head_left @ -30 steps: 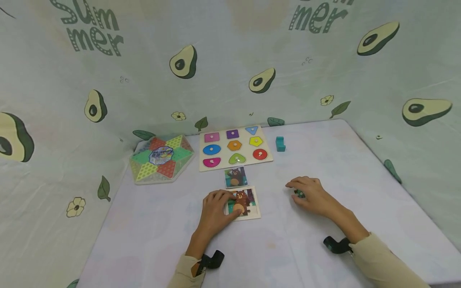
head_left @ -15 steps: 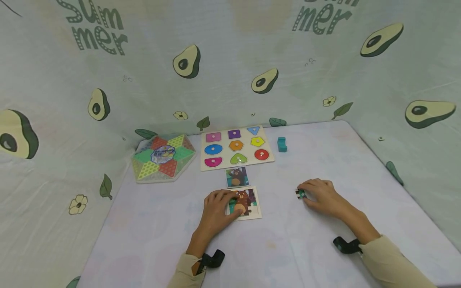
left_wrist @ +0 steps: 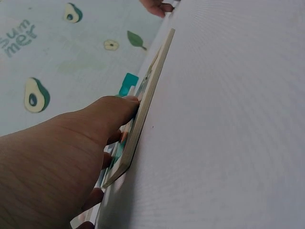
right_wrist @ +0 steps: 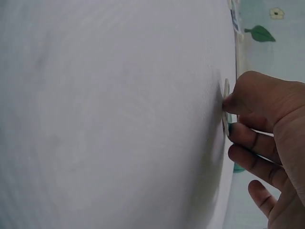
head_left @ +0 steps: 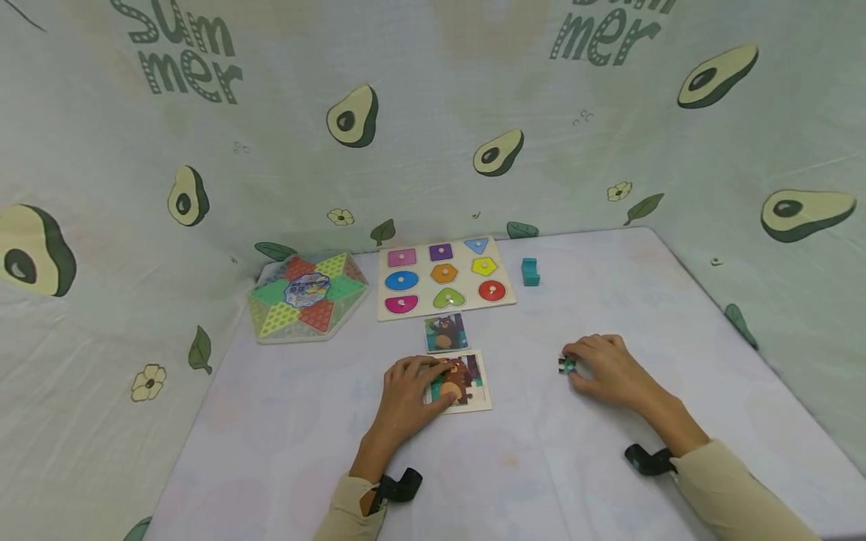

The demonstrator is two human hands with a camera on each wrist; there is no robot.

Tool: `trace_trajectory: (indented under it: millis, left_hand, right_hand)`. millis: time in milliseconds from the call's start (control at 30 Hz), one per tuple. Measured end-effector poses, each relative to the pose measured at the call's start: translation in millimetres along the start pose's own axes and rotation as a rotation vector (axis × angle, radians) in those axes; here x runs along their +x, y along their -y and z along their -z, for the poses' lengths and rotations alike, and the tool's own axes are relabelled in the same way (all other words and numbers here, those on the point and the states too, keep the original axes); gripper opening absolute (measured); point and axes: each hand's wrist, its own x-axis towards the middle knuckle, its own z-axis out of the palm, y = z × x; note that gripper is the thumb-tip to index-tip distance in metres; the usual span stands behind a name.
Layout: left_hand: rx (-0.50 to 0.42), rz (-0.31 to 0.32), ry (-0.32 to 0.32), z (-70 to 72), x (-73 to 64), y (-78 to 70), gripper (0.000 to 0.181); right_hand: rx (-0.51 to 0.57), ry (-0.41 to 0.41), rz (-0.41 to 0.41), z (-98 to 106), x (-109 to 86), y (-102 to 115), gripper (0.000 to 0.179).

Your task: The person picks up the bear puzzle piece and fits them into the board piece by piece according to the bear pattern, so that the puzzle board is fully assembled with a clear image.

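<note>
My left hand [head_left: 408,395] rests on a small framed jigsaw puzzle [head_left: 479,400] with a bear picture, thumb and fingers spread over its left part. A gap shows at the picture's lower right. In the left wrist view, the thumb presses on the wooden board [left_wrist: 138,131] near its edge. My right hand [head_left: 607,368], well to the right of the puzzle, pinches a small green jigsaw piece [head_left: 565,365] between thumb and fingers. Seen edge-on in the right wrist view, the piece [right_wrist: 226,88] is partly hidden by the fingertips. A square bear picture card [head_left: 446,333] lies just behind the puzzle.
Behind the card lies a shape peg board [head_left: 423,309] with coloured knobbed pieces. A star-patterned game board [head_left: 306,297] sits at the back left. To the right of the peg board stands a small teal block [head_left: 531,273]. An avocado-print cloth [head_left: 419,188] hangs behind the table.
My right hand has moved slightly to the right with the jigsaw piece, and more of the piece shows. The left hand stays on the puzzle.
</note>
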Motion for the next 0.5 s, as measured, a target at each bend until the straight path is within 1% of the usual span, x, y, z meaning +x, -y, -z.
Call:
trace_trajectory:
  millis: [200,333,500]
  left_hand:
    - [0.014,-0.006,0.001,-1.1,-0.1,1.1,0.056]
    - [0.015,-0.003,0.007,-0.1,-0.2,1.1,0.057]
    - [0.016,-0.002,0.012,0.4,-0.7,0.4,0.057]
  right_hand:
    - [-0.011,-0.045,0.021,-1,-0.6,1,0.029]
    - [0.009,-0.070,0.045,0,1.6,4,0.028]
    - [0.046,-0.074,0.058,0,5.5,11,0.029]
